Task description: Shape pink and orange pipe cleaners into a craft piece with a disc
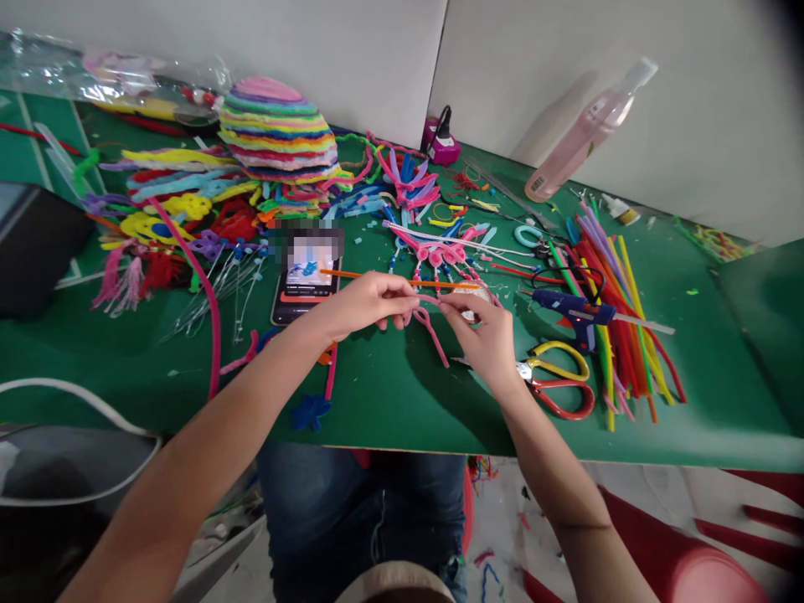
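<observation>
Being held between the hands, a pink fuzzy stem [432, 337] is pinched by the fingertips of the left hand [378, 303] and of the right hand [485, 328], just above the green surface [389, 402]; a loop is formed in it near the left fingertips, and one end is left hanging down toward the wearer. Both hands are closed on it with thumb and fingers. An orange stem [433, 285] is seen crossing just beyond the fingers, but whether it is touched cannot be told. Beside the left forearm, a phone [292, 313] is laid with its screen lit, and nearer the wearer a blue fuzzy flower [310, 412] is placed close to the edge. Next to the right wrist, scissors [562, 406] with one yellow and one red handle are partly hidden, and beyond them a blue glue gun [574, 311] is rested by a bundle of colored stems [634, 335]. Just past the hands, a pink flower-like piece [435, 253] is surrounded by pink and blue beads. Farther out, a ball wrapped in colored stripes [276, 130] is set behind heaped fuzzy pieces [188, 209], a magenta box [443, 144] with a black plug is placed near the wall, and a pink-tinted bottle [581, 138] is stood at the right
</observation>
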`<state>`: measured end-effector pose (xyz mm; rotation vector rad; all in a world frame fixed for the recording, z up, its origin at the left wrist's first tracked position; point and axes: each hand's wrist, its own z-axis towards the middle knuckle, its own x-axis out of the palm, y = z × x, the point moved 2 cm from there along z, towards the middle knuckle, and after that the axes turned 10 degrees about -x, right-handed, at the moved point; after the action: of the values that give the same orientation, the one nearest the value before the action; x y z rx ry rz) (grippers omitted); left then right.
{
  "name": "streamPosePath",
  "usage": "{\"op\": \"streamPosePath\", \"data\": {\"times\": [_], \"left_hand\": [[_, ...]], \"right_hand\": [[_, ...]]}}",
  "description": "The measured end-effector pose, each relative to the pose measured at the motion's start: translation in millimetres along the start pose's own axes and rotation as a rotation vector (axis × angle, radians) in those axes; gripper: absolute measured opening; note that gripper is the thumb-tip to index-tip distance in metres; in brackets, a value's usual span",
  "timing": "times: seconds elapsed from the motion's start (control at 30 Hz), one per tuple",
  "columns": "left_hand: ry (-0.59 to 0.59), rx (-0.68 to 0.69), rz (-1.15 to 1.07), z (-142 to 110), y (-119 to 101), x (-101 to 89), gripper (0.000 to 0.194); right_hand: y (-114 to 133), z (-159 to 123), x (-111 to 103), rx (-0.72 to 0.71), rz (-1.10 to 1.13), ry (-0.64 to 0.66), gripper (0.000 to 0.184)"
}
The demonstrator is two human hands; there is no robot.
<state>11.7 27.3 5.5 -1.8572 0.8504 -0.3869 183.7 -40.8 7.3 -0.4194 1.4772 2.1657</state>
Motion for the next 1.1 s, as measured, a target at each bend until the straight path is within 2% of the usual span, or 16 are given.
{"op": "streamPosePath", "data": {"times": [0.1, 0.2, 0.33, 0.6, 0.77, 0.97, 1.1], "left_hand": [[-0.073, 0.042, -0.074, 1, -1, 2.3, 0.021], [-0.079, 0.070, -0.126, 1, -2, 7.1, 0.020], [-0.025, 0.089, -0.170, -1, -4, 10.7, 0.019], [0.131, 0.129, -0.289, 0, 3, 13.3, 0.024], [0.166, 0.114, -0.379, -1, 2, 12.9, 0.028], [0.282, 0.027, -0.408, 0, 3, 6.6, 0.036], [0.311, 0.015, -0.526, 5, 7, 9.2, 0.027]], "right_hand": [[-4, -1, 5, 0.271, 0.402, 0.087, 0.019], [-7, -2, 12, 0.486, 0.730, 0.086, 0.036], [-8, -6, 20, 0.639, 0.865, 0.007, 0.045], [-4, -7, 21, 0.615, 0.905, -0.048, 0.044], [-4, -4, 18, 0.618, 0.895, 0.097, 0.039], [0, -3, 14, 0.522, 0.823, 0.231, 0.033], [-2, -3, 14, 0.528, 0.815, 0.211, 0.034]]}}
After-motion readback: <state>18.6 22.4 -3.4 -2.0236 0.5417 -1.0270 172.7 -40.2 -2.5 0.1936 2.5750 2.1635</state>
